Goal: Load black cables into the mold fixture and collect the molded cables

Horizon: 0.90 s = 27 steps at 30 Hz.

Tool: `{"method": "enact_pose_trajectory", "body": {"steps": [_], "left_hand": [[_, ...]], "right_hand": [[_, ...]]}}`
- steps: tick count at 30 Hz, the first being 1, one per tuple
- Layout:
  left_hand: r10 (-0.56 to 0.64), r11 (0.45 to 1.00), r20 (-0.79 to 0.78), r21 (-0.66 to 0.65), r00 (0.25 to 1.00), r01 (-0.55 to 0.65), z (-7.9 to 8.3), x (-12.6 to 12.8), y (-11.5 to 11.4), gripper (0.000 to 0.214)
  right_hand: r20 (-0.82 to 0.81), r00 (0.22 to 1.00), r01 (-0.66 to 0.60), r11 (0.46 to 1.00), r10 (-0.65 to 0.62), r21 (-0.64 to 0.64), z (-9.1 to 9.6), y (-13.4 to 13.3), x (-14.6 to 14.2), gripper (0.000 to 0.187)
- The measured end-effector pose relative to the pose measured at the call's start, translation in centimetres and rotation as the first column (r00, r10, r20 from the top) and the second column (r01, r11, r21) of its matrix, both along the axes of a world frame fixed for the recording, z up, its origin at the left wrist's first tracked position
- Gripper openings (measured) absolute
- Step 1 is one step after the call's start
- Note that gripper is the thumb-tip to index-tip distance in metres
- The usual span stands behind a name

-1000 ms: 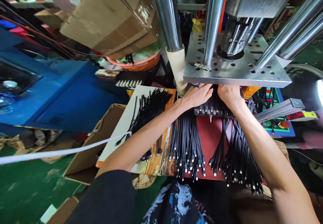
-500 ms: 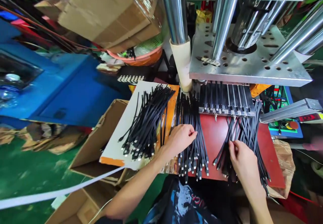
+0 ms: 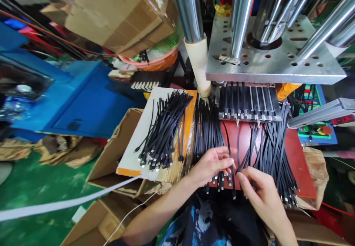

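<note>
the left hand (image 3: pixel 212 164) lies on the lower ends of the middle bundle (image 3: pixel 206 131) of black cables, palm down. its thumb and forefinger are drawn together on a single cable (image 3: pixel 227 142) that runs from the clamp block (image 3: pixel 246 103) down past the near edge of the red tabletop (image 3: pixel 292 153).

the right hand (image 3: pixel 259 194) sits at 4 o'clock from the left hand, just beside it. its thumb and forefinger point toward 10 o'clock and meet close to the single cable. whether they actually grip it cannot be told, as the fingertips cover the spot.

the right bundle (image 3: pixel 273 153) fans out at 1 o'clock from the right hand, with its plug ends hanging over the tabletop edge. the clamp block stands at 12 o'clock from both hands and holds a row of cables side by side, directly under the drilled steel plate (image 3: pixel 271 65). polished steel columns (image 3: pixel 188 9) rise from around the plate.

at 10 o'clock from the left hand, a loose pile of cables (image 3: pixel 163 131) lies on a white board (image 3: pixel 130 157) that rests over an open cardboard box (image 3: pixel 111 164). further out at 9 o'clock – a blue machine housing (image 3: pixel 83 98). a control panel (image 3: pixel 316 127) with coloured buttons sits at 2 o'clock, beyond the right bundle.
</note>
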<state>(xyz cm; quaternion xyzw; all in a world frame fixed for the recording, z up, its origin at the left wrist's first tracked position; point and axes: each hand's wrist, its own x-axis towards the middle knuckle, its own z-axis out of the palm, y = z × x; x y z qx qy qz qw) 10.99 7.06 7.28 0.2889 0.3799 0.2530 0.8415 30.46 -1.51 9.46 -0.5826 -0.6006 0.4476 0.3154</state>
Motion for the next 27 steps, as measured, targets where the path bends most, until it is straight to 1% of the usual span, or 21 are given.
{"method": "enact_pose_trajectory", "body": {"steps": [2, 4, 5, 6, 7, 8, 9, 11, 12, 13, 15, 17, 19, 21, 24, 25, 26, 27], "left_hand": [[-0.07, 0.996, -0.036, 0.06, 0.997, 0.072, 0.5, 0.0, -0.9, 0.044], [-0.114, 0.983, -0.093, 0.134, 0.989, 0.126, 1.1, -0.2, -1.5, 0.04], [-0.132, 0.973, -0.119, 0.173, 0.984, 0.151, 1.5, -0.3, -1.7, 0.036], [-0.148, 0.96, -0.143, 0.216, 0.979, 0.177, 1.8, -0.5, -2.0, 0.032], [-0.165, 0.942, -0.17, 0.265, 0.971, 0.207, 2.1, -0.6, -2.2, 0.026], [-0.183, 0.915, -0.206, 0.321, 0.961, 0.244, 2.4, -0.6, -2.5, 0.02], [-0.203, 0.877, -0.256, 0.381, 0.945, 0.292, 2.6, -0.6, -2.8, 0.014], [-0.226, 0.777, -0.372, 0.489, 0.9, 0.397, 2.8, -0.6, -3.3, 0.009], [-0.231, 0.728, -0.425, 0.521, 0.875, 0.445, 2.8, -0.5, -3.6, 0.01], [-0.234, 0.688, -0.469, 0.539, 0.852, 0.486, 2.7, -0.5, -3.7, 0.01], [-0.256, 0.635, -0.532, 0.537, 0.807, 0.555, 2.5, -0.4, -3.9, 0.012], [-0.303, 0.58, -0.571, 0.525, 0.763, 0.623, 2.3, -0.3, -3.7, 0.016], [-0.347, 0.522, -0.592, 0.522, 0.727, 0.675, 2.3, -0.1, -3.4, 0.02], [-0.343, 0.494, -0.606, 0.533, 0.718, 0.687, 2.4, 0.2, -3.1, 0.02], [-0.272, 0.488, -0.641, 0.551, 0.718, 0.677, 2.6, 0.5, -2.6, 0.021], [-0.267, 0.48, -0.646, 0.554, 0.715, 0.68, 2.7, 0.6, -2.5, 0.021], [-0.278, 0.468, -0.646, 0.555, 0.711, 0.687, 2.6, 0.6, -2.6, 0.02], [-0.298, 0.456, -0.641, 0.555, 0.707, 0.696, 2.6, 0.6, -2.7, 0.019]], "right_hand": [[-0.006, 0.995, -0.1, 0.993, 0.1, -0.059, 0.3, -0.3, -0.4, 0.043], [-0.015, 0.981, -0.195, 0.972, 0.194, -0.133, 0.5, -0.5, 0.0, 0.044], [-0.03, 0.974, -0.226, 0.959, 0.224, -0.171, 0.6, -0.6, 0.4, 0.043], [-0.06, 0.972, -0.233, 0.951, 0.225, -0.204, 0.6, -0.5, 0.7, 0.04], [-0.108, 0.975, -0.217, 0.948, 0.196, -0.233, 0.6, -0.4, 1.0, 0.036], [-0.172, 0.976, -0.174, 0.951, 0.133, -0.257, 0.4, -0.2, 1.2, 0.034], [-0.242, 0.969, -0.11, 0.955, 0.042, -0.277, 0.3, 0.0, 1.2, 0.034], [-0.358, 0.924, 0.024, 0.955, -0.135, -0.297, -0.2, 0.6, 0.8, 0.04], [-0.389, 0.902, 0.074, 0.954, -0.189, -0.291, -0.4, 1.0, 0.4, 0.041], [-0.401, 0.889, 0.115, 0.956, -0.221, -0.27, -0.6, 1.3, 0.0, 0.039], [-0.393, 0.886, 0.173, 0.963, -0.244, -0.206, -0.8, 1.7, -0.6, 0.034], [-0.382, 0.886, 0.217, 0.964, -0.262, -0.156, -0.8, 1.8, -0.9, 0.037], [-0.381, 0.874, 0.259, 0.953, -0.301, -0.158, -0.8, 1.4, -0.7, 0.036], [-0.37, 0.849, 0.33, 0.925, -0.377, -0.187, -0.8, 0.9, -0.2, 0.035], [-0.357, 0.779, 0.458, 0.857, -0.516, -0.238, -1.3, 0.0, 0.7, 0.048], [-0.366, 0.764, 0.461, 0.846, -0.531, -0.267, -1.6, -0.2, 0.9, 0.054], [-0.383, 0.762, 0.431, 0.85, -0.523, -0.303, -1.8, -0.3, 1.0, 0.058], [-0.403, 0.77, 0.379, 0.862, -0.495, -0.337, -2.1, -0.4, 1.0, 0.058]]}}
